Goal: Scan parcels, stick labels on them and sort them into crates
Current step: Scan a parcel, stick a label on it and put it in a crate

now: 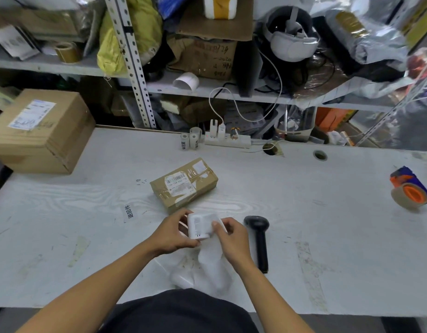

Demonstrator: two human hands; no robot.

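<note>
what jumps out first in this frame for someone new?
Both hands at the near centre of the table: the left hand grips a small white label printer, and the right hand pinches the strip of label backing paper trailing from it. Just beyond sits a taped brown parcel with a barcode label facing up, and a black handheld scanner lies right of the hands. An orange and blue tape dispenser sits far right.

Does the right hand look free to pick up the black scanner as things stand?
Probably not yet: the right hand pinches the white label printer, also held by the left hand. The scanner lies unobstructed just right of it.
</note>
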